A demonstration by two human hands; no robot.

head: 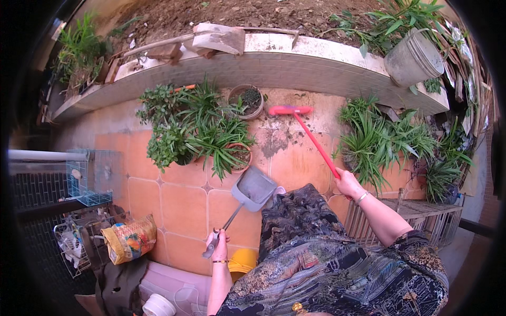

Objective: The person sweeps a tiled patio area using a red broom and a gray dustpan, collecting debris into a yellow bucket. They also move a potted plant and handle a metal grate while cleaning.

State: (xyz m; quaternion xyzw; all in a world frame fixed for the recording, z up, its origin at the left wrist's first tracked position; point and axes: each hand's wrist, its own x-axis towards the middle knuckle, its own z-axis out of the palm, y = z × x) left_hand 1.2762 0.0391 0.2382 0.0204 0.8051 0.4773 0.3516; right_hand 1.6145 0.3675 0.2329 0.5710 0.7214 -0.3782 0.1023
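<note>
My right hand grips the pole of a red broom. The broom's head lies on the dirty tiles near the low tiled wall, between two groups of potted plants. Loose soil and debris are scattered below and beside it. In my left hand is the handle of a grey long-handled dustpan. Its pan is just below a terracotta pot and left of my patterned clothing, with some dark dirt in it.
Potted green plants stand left, more right. A low wall bears a bucket and a long-handled tool. Nearby are a yellow bucket, a printed sack, a wire cage and a slatted crate.
</note>
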